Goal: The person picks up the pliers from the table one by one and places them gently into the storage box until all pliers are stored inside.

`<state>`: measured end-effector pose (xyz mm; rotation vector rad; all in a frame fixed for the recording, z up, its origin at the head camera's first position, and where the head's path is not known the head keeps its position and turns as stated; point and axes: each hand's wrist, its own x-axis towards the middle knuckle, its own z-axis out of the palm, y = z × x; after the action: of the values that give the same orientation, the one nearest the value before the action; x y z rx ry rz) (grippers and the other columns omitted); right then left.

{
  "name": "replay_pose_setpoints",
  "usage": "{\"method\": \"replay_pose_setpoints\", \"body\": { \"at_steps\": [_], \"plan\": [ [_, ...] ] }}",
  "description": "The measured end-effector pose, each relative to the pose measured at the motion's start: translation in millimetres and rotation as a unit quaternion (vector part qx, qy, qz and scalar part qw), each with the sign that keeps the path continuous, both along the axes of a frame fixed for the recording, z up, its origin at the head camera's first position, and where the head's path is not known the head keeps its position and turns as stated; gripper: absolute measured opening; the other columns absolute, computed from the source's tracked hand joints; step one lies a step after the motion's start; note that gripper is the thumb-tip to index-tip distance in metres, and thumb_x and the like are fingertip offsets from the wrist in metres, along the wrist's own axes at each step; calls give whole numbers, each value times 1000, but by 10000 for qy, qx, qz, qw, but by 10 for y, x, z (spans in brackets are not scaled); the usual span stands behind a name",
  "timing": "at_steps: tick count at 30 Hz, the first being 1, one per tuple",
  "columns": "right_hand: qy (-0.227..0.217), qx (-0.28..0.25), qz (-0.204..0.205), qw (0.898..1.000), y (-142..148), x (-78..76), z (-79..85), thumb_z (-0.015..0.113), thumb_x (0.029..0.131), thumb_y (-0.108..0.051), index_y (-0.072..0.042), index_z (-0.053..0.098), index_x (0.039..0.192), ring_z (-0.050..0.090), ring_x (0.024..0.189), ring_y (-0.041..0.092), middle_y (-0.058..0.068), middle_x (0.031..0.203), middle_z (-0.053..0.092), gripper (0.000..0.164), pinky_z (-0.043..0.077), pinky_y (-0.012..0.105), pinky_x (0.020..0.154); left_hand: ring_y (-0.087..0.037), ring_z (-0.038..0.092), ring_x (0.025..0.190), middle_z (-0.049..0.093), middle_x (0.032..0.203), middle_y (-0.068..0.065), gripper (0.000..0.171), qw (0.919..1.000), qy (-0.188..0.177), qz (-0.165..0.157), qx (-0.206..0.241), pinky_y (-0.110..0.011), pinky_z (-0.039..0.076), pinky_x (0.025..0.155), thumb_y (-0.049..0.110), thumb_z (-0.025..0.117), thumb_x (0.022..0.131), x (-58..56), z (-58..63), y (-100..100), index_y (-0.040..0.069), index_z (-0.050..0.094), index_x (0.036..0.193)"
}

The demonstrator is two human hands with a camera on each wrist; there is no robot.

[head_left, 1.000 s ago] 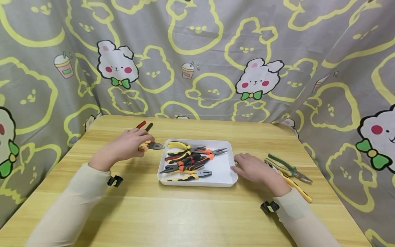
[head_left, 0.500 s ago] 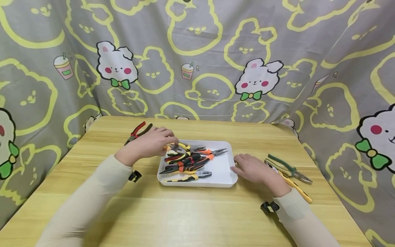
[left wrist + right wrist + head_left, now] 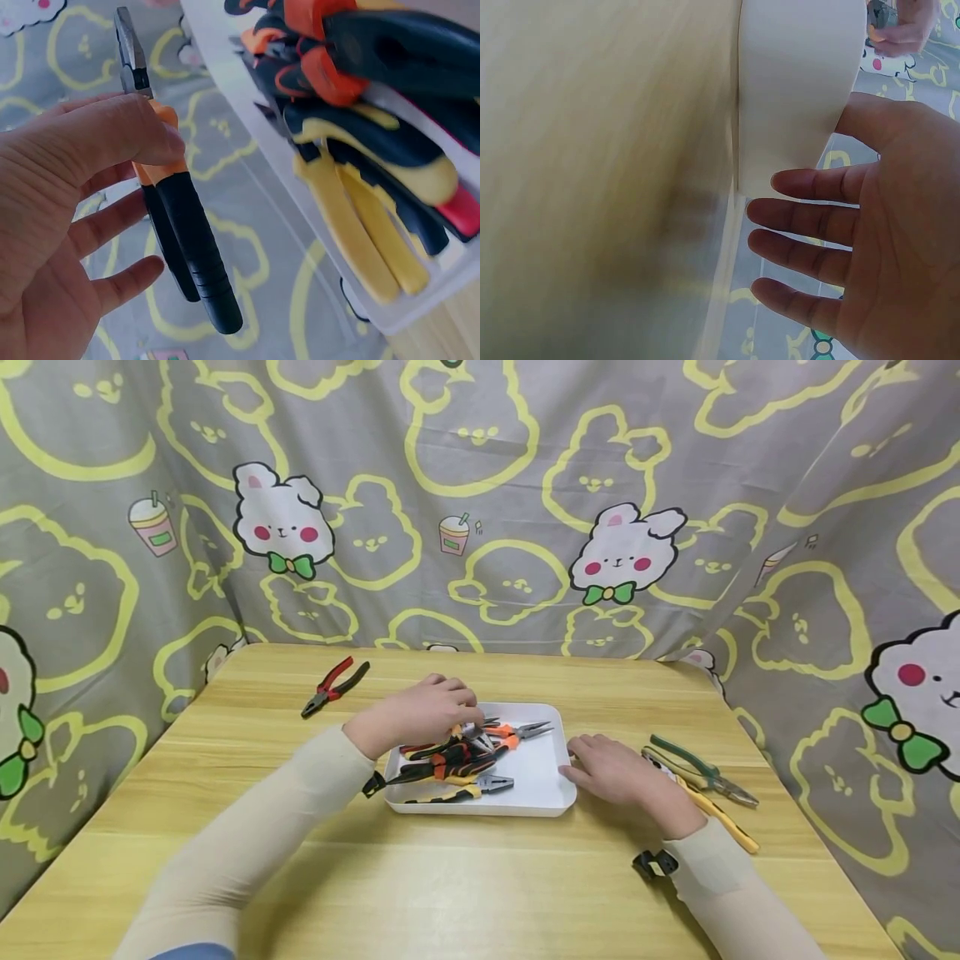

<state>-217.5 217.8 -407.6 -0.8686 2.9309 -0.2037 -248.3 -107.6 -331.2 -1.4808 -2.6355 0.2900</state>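
Observation:
My left hand [image 3: 420, 714] is over the back left part of the white tray [image 3: 543, 789]. It pinches combination pliers with orange and black handles [image 3: 184, 206] between thumb and fingers, jaws pointing away from the palm's lower edge. Beneath lie several pliers heaped in the tray, among them yellow-handled pliers [image 3: 341, 225], orange long-nose pliers [image 3: 517, 731] and yellow-and-black pliers [image 3: 457, 793]. Part of the heap is hidden by the left hand. At the tray's right end, my right hand [image 3: 611, 768] rests against the wall, fingers straight [image 3: 802, 217] and thumb at the rim.
Red-and-black pliers [image 3: 333, 687] lie spread on the wooden table [image 3: 465, 885] at the back left. Right of the right hand are green-handled pliers [image 3: 705, 768] and yellow-handled pliers [image 3: 720, 818], partly behind the wrist. A patterned curtain [image 3: 495, 510] encloses the back and sides.
My left hand has carried the orange-and-black pliers rightward from beside the tray to above the heap, uncovering the red-and-black pliers. My right hand has stayed at the tray's end.

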Motion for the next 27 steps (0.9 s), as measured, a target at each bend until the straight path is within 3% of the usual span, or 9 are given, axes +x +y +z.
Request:
{"method": "replay_pose_setpoints", "body": {
  "at_steps": [18,27],
  "plan": [
    [66,-24,75,9999,3,-9,1,49,101,-41,-6,57,116,56,91,21,3,99,58,38,47,43,80,-20,50,122,60,128,5,37,9946,280,-577,-810,-44,41,98,11,65,94,6,-95,549,29,64,126],
    [69,-8,62,10000,7,-6,-1,51,101,-40,-7,57,114,55,89,21,2,98,57,36,47,42,78,-18,49,123,58,128,6,34,9815,810,-1110,-1335,-42,42,97,17,60,98,15,-226,755,33,62,128]
  ]
}}
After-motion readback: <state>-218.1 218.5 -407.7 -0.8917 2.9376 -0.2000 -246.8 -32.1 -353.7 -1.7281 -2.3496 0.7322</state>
